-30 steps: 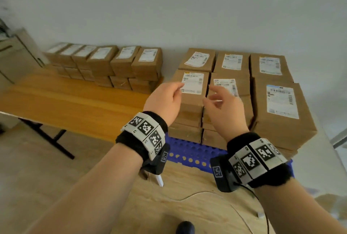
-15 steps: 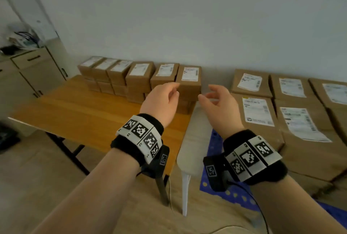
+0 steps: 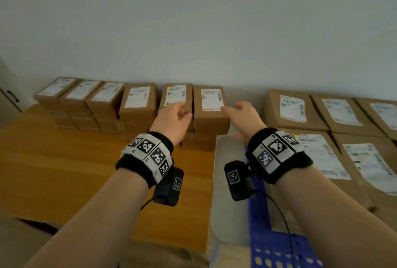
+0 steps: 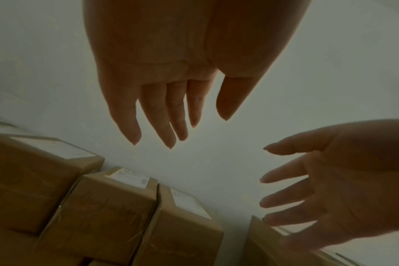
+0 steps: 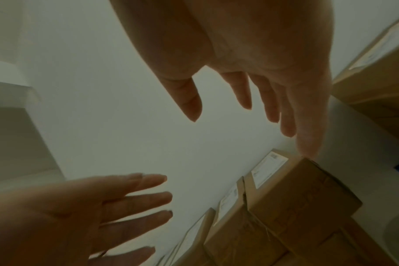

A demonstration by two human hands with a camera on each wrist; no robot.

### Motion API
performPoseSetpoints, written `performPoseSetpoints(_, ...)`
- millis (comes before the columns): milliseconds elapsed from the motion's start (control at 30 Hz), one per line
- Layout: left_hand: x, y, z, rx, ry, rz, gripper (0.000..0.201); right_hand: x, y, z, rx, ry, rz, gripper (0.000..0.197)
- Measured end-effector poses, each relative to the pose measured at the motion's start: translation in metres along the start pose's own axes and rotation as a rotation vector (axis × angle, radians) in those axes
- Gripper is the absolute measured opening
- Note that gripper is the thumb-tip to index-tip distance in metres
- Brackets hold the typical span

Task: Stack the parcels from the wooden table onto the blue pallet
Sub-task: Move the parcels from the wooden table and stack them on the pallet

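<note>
Both hands reach out toward a row of brown cardboard parcels [image 3: 137, 104] that sit in stacks at the far side of the wooden table [image 3: 64, 171], close to the pale wall [image 3: 193, 20]. Each parcel has a white paper label on top. The left hand [image 3: 174, 120] has its fingers straight and a little spread, and it holds nothing. It is in front of the second stack from the right end of the row. The right hand [image 3: 242, 117] is also flat and loose, with the fingers spread, and it holds nothing. Its fingertips are at the near right corner of the end parcel [image 3: 211, 106], the top box of the last stack; from the right wrist view one fingertip looks as if it is touching that corner, but it is hard to be sure. Off to the right, more parcels [image 3: 296, 108] with labels are already stacked on the blue pallet [image 3: 277, 252]. Between the table and the pallet is a pale grey rounded surface [image 3: 227, 192]. Both wrists wear black bands with black and white square marks.
</note>
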State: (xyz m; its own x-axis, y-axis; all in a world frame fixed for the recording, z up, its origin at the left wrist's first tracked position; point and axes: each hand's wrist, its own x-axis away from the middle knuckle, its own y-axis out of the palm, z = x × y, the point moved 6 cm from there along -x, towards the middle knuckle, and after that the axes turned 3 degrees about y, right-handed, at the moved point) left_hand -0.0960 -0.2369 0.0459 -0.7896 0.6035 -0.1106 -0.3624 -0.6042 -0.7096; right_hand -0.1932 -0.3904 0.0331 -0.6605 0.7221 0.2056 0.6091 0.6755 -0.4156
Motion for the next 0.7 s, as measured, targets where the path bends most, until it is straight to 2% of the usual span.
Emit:
performPoseSetpoints(133,-0.046,0.016,-0.018,-0.043,-0.103,-0.097,0.048,-0.063,0.008,0.007,0.013,0.121,-0.036,0.066)
performPoseSetpoints(300,-0.091,0.055,-0.037,-0.096,-0.185,-0.222,0.049,-0.116,0.018,0.03,-0.014,0.265,-0.085,0.052)
performPoseSetpoints(500,-0.113,0.084,-0.048,-0.128,-0.204,-0.282,0.046,-0.14,0.036,0.053,-0.055,0.35,-0.158,0.044)
performPoseSetpoints(700,-0.117,0.09,-0.052,-0.17,-0.172,-0.298,0.037,-0.134,0.044,0.054,-0.139,0.404,-0.167,0.044)
